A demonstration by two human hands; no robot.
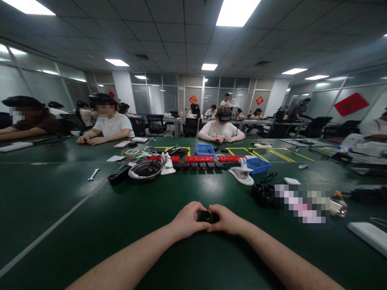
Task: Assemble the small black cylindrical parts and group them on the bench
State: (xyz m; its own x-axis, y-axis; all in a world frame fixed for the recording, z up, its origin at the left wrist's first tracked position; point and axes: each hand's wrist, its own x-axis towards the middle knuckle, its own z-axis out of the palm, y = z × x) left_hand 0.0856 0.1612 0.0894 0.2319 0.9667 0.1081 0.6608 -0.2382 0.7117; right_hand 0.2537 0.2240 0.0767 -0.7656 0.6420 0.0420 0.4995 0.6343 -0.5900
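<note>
Between my two hands is a small black part (207, 216) with a round opening or ring on the side facing me. My left hand (189, 219) curls round its left side, with the thumb in front. From the right, my right hand (225, 219) closes on it the same way, and the thumb tips of both hands meet or nearly meet. The hands hide much of the part, so its exact kind cannot be made out. Below it is the green tabletop (136, 225). Nearest to my right hand is a cluster of black round parts (264, 195).
Beyond my hands stand red socket strips (199, 158), a blue bin (205, 150), another blue bin (258, 165), a white clip base (242, 172) and a round metal dish (145, 170). A wrench (93, 175) lies left, a white slab (369, 237) right. Several people sit around.
</note>
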